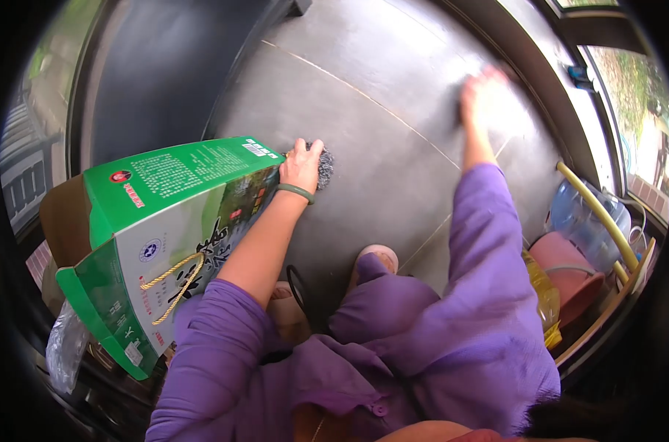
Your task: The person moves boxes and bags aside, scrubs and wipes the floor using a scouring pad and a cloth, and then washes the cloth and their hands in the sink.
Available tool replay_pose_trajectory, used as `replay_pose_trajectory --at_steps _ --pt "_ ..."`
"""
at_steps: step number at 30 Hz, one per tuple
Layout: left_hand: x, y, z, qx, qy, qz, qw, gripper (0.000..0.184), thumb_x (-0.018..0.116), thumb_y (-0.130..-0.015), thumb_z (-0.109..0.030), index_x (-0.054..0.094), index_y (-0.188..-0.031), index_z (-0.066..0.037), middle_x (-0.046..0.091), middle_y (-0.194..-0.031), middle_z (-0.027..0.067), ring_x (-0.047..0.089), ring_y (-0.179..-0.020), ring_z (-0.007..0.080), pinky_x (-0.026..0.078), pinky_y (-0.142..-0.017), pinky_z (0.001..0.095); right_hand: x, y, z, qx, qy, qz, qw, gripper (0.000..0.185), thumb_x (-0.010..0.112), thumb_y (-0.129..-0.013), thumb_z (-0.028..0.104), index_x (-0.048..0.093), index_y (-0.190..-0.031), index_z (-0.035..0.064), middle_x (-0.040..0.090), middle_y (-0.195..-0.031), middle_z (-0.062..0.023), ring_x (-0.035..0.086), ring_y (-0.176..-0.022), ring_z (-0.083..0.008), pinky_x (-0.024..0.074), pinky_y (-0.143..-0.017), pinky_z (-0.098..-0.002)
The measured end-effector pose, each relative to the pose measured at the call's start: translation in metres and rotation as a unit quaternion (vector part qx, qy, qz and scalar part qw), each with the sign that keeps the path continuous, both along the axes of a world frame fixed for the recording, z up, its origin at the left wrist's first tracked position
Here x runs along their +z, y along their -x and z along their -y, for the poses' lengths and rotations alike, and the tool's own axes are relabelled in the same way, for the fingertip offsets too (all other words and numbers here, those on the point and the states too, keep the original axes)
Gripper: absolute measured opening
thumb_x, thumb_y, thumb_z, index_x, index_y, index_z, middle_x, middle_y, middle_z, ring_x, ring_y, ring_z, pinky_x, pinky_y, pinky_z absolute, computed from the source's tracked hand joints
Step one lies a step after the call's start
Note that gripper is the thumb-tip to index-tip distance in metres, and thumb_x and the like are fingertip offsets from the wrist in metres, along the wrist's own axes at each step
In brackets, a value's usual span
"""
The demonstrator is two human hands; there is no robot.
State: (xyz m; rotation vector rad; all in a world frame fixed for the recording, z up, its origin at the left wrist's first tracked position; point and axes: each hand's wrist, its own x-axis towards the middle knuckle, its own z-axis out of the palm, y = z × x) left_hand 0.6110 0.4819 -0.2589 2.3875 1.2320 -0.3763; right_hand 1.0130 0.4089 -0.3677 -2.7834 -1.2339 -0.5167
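Relative to green box [183, 177]: at its upper right corner, 1 left hand [300, 166], fingers closed round 1 dark fuzzy item [324, 168]; well to its right, 1 blurred right hand [484, 96], finger spread unclear.

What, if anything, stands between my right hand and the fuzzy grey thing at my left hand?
Nothing visible: only floor lies between the right hand and the fuzzy grey thing. The left hand and green box are on its far side.
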Motion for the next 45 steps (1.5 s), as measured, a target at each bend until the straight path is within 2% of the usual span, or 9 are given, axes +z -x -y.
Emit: replay_pose_trajectory --at_steps 9,15,17,22,30,38,41,43,45 --pt "0.004 0.002 -0.003 0.002 0.017 -0.006 1.0 0.017 0.045 -0.082 -0.005 0.05 -0.098 -0.013 0.049 -0.095 0.0189 0.058 -0.086 0.0379 0.048 -0.07 0.047 0.083 0.216 0.011 0.464 -0.034 -0.33 0.822 0.048 0.062 -0.072 0.012 0.052 -0.118 0.0011 0.045 -0.129 -0.02 0.041 -0.122 -0.0345 0.0326 -0.102 -0.0454" --pt "-0.002 0.006 -0.001 -0.005 0.004 0.02 1.0 0.018 0.046 -0.081 -0.004 0.05 -0.097 -0.012 0.048 -0.094 0.0177 0.057 -0.084 0.037 0.048 -0.069 0.0472 0.053 0.041 0.138 0.148 -0.092 -0.034 0.984 0.028 0.048 -0.082 0.007 0.052 -0.109 0.0024 0.057 -0.101 -0.0189 0.053 -0.099 -0.035 0.0421 -0.084 -0.0451" --pt "-0.003 0.006 -0.004 0.0 -0.002 0.026 1.0 0.017 0.046 -0.081 -0.004 0.05 -0.096 -0.012 0.048 -0.094 0.0178 0.057 -0.084 0.0369 0.048 -0.069 0.0472 0.048 -0.005 0.131 -0.237 -0.272 -0.35 0.865 0.018 0.048 -0.08 0.006 0.05 -0.097 -0.0007 0.056 -0.094 -0.0181 0.053 -0.095 -0.0328 0.0434 -0.082 -0.0429" --pt "-0.001 0.003 -0.001 0.002 0.005 0.02 1.0 0.022 0.047 -0.08 -0.001 0.049 -0.098 -0.013 0.048 -0.094 0.0186 0.058 -0.083 0.0385 0.048 -0.069 0.0482 0.009 0.029 0.011 0.044 -0.167 -0.052 0.984 0.036 0.045 -0.084 0.007 0.047 -0.117 -0.0059 0.047 -0.122 -0.0275 0.045 -0.114 -0.0397 0.0341 -0.1 -0.043" --pt "-0.004 0.006 -0.005 -0.003 0.03 -0.018 0.999 0.044 0.071 -0.068 -0.001 0.046 -0.101 -0.014 0.048 -0.101 0.014 0.056 -0.092 0.0373 0.047 -0.073 0.0478 0.077 0.263 0.044 0.445 -0.01 -0.315 0.838 0.048 0.058 -0.07 0.006 0.053 -0.117 0.0016 0.043 -0.132 -0.0184 0.041 -0.124 -0.0333 0.0346 -0.1 -0.0452" --pt "-0.001 0.02 -0.011 -0.018 0.012 0.008 1.0 0.042 0.07 -0.069 -0.003 0.047 -0.103 -0.015 0.049 -0.102 0.0141 0.056 -0.091 0.0381 0.047 -0.073 0.0487 0.082 0.203 0.2 0.118 -0.199 -0.307 0.923 0.024 0.054 -0.079 -0.003 0.056 -0.103 -0.0002 0.057 -0.109 -0.0172 0.056 -0.101 -0.0358 0.0471 -0.084 -0.0426" --pt "0.021 0.023 -0.01 0.007 0.004 0.016 1.0 0.041 0.069 -0.071 -0.007 0.048 -0.104 -0.017 0.05 -0.101 0.0141 0.057 -0.091 0.0382 0.047 -0.073 0.0482 0.07 0.18 0.245 -0.202 -0.317 -0.328 0.867 0.034 0.045 -0.086 0.0 0.051 -0.119 -0.0001 0.055 -0.119 -0.0172 0.055 -0.104 -0.0362 0.0465 -0.088 -0.0436" --pt "0.047 0.028 -0.003 0.025 0.007 0.017 1.0 0.041 0.069 -0.071 -0.006 0.048 -0.105 -0.017 0.051 -0.101 0.0141 0.057 -0.091 0.0385 0.047 -0.074 0.048 0.12 0.171 0.231 -0.301 -0.634 -0.651 0.288 0.041 0.037 -0.091 0.007 0.04 -0.132 0.002 0.049 -0.127 -0.0177 0.052 -0.11 -0.0362 0.0436 -0.094 -0.0455" --pt "0.078 0.029 0.006 0.095 0.019 0.056 0.994 0.042 0.072 -0.068 -0.005 0.049 -0.102 -0.014 0.054 -0.1 0.014 0.057 -0.091 0.0366 0.047 -0.074 0.0458 0.167 0.181 0.219 -0.263 -0.645 -0.69 0.197 0.042 0.036 -0.091 0.009 0.039 -0.133 0.0028 0.047 -0.129 -0.0184 0.05 -0.112 -0.036 0.0425 -0.096 -0.0463"
